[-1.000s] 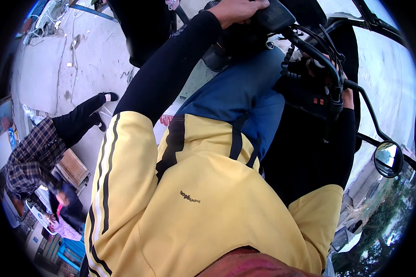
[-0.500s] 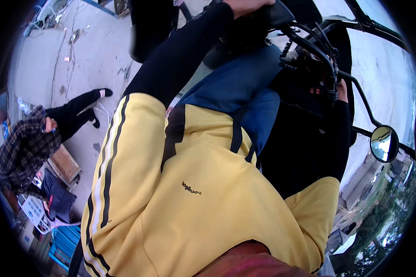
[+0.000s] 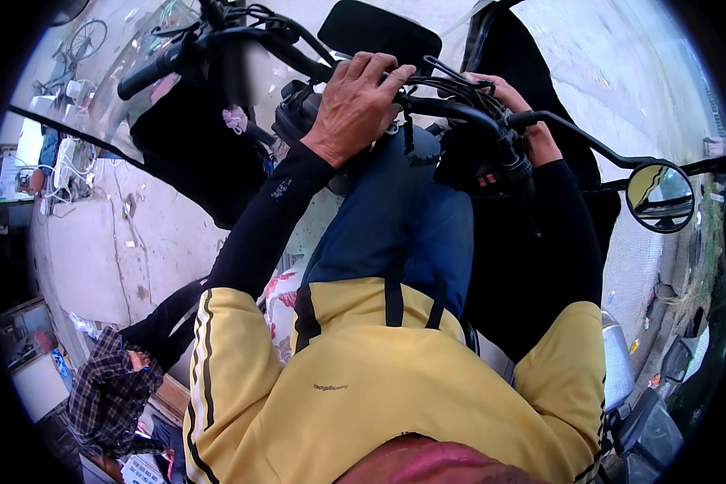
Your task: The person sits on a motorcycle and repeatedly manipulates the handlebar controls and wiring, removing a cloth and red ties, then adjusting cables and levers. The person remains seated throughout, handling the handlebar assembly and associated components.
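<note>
The black handlebar [image 3: 266, 40] of a two- or three-wheeled vehicle runs across in front of me. My left hand [image 3: 355, 109] lies over its middle, fingers bent down around the bar beside a bundle of black cables [image 3: 452, 85]. My right hand [image 3: 508, 97] reaches in from the right on the far side of the bar. Its fingers curl at the cables, and the fingertips are mostly hidden. Just beyond my hands stands a dark, flat panel [image 3: 379, 36]. The left end of the bar carries a free black grip [image 3: 149, 74].
A round mirror [image 3: 660, 196] sticks out at right on a curved stalk. Black cloth covers [image 3: 194, 157] hang by the handlebar. A person in a plaid shirt [image 3: 109, 395] is at lower left. A bicycle wheel [image 3: 89, 39] shows at far left.
My view has shifted, showing more of the handlebar and its left grip. My left hand, at the top edge before, is now at the handlebar's middle. My right hand is more visible by the cables.
</note>
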Motion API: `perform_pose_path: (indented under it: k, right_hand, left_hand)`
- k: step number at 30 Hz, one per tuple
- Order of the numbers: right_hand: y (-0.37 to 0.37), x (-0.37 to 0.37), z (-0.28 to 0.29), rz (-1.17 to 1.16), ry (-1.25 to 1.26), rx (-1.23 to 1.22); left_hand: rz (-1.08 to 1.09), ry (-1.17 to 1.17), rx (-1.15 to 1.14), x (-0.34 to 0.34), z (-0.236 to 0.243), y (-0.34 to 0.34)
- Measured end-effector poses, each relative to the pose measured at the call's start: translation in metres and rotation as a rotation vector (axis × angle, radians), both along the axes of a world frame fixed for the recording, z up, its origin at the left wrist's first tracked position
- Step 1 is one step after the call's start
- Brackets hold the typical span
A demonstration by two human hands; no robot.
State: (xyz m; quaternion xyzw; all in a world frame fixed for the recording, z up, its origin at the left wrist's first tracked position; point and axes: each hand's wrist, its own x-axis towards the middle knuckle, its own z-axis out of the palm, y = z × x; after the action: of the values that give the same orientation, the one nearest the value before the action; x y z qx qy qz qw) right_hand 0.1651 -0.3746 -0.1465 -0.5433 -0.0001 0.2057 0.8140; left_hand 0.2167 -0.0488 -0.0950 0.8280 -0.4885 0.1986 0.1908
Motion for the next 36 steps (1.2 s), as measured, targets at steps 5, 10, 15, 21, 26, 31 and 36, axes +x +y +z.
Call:
perform_pose_path:
  k: [5,10,15,21,26,31,36]
  right_hand:
    - [0.032,-0.018,0.063,-0.145,0.168,0.181]
    - [0.014,-0.006,0.031,-0.111,0.062,0.123]
    - [0.017,0.002,0.029,-0.125,0.086,0.081]
    - [0.013,0.024,0.03,-0.107,0.067,-0.21]
    - [0.01,0.053,0.04,0.11,0.021,-0.501]
    - [0.006,0.068,0.014,0.057,-0.287,-0.62]
    - [0.019,0.054,0.047,-0.28,-0.072,-0.234]
  left_hand:
    - [-0.132,0.025,0.088,0.026,0.005,-0.019]
    - [-0.173,0.051,0.064,0.037,0.007,-0.048]
    - [-0.118,0.0,0.041,0.043,-0.001,-0.074]
    - [-0.108,-0.033,0.109,0.047,0.003,-0.081]
    - [-0.045,-0.041,0.067,0.044,0.005,-0.083]
    - [-0.233,0.238,0.104,0.044,0.039,-0.072]
    - [-0.243,0.281,0.168,0.069,0.059,-0.03]
